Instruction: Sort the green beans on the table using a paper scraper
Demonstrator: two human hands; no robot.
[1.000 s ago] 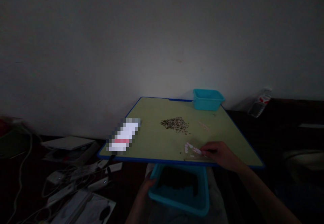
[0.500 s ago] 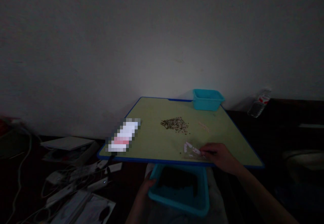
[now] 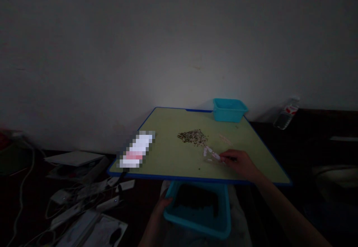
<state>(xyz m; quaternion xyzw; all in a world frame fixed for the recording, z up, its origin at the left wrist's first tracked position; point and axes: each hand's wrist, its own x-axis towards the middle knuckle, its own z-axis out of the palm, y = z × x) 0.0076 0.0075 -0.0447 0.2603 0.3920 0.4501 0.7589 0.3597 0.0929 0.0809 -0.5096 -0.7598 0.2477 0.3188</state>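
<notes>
Near bin sits on the lap, dark stuff inside. Left hand grips its left rim, thumb over the edge; other fingers hidden.

Right hand is over the board, fingers closed, pinching the right end of a clear packet with white-pink marks. Packet's long axis runs left and slightly away from the fingertips.

Pile of mixed dark/pale grains is mid-board, left of and beyond the right fingers, long axis roughly left-right. Right hand is the nearer one. Packet's far end is right by the pile's near-right corner; can't tell if touching.

Pale bits lie right of the pile, apart. Far bin is upright at the back right.
</notes>
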